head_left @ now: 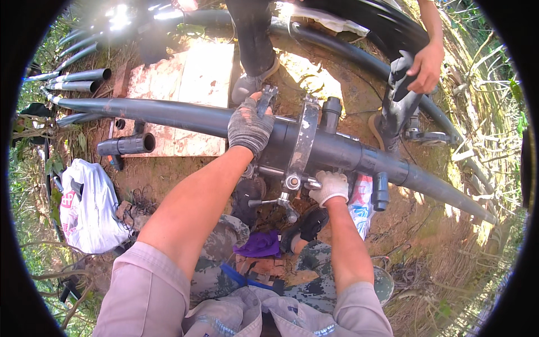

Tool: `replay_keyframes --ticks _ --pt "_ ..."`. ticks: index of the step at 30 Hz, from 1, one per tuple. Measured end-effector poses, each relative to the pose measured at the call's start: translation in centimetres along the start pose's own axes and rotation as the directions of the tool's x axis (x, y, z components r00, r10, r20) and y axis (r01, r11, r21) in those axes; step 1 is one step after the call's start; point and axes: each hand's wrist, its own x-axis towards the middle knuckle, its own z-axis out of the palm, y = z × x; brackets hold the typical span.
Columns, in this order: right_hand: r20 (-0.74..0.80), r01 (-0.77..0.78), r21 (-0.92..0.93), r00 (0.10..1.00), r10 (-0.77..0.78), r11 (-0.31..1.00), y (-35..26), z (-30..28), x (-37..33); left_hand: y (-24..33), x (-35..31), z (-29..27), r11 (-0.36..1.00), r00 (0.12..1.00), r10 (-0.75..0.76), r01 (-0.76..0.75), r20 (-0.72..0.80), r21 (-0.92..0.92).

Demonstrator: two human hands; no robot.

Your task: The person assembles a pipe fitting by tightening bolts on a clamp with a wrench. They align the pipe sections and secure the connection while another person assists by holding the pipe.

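A long black plastic pipe [185, 119] crosses in front of me, with a thicker fitting [325, 147] that has an upright branch outlet [330, 115]. Around the fitting stands a worn metal pipe clamp [304, 137], with a bolt and a T-shaped handle [275, 203] below it. My left hand [250, 128], in a grey knitted glove, lies over the pipe, its fingers closed round a dark metal clamp end [268, 100]. Low beside the clamp, my right hand [330, 187], in a whitish glove, has its fingers curled at a silver clamp bolt [312, 183].
Another person's bare hand [428, 67] hangs at the upper right, and their legs stand beyond the pipe. A board [193, 84] lies under the pipe. A loose black fitting [126, 146], a white bag [92, 208], a purple cloth [259, 245] and more black pipes [84, 80] lie around.
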Motion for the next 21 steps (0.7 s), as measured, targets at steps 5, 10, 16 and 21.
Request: replay_keyframes --ticks 5,10,16,21 --pt "-0.048 -0.014 0.030 0.999 0.016 0.999 -0.4 0.2 0.2 -0.4 0.0 -0.3 0.999 1.000 0.026 -0.027 -0.016 -0.019" --pt "-0.060 0.018 0.034 0.998 -0.016 0.999 -0.2 -0.1 0.1 -0.6 -0.3 0.3 0.998 0.997 0.064 -0.065 -0.048 -0.020" --pt "-0.056 0.019 0.040 0.998 -0.017 0.999 0.3 -0.4 -0.1 -1.5 0.0 1.1 0.986 0.980 0.166 -0.163 -0.110 0.036" --pt "0.010 0.012 0.042 1.000 -0.012 0.999 0.6 -0.4 0.2 -1.7 -0.1 1.0 0.985 0.995 0.084 -0.091 -0.051 -0.146"
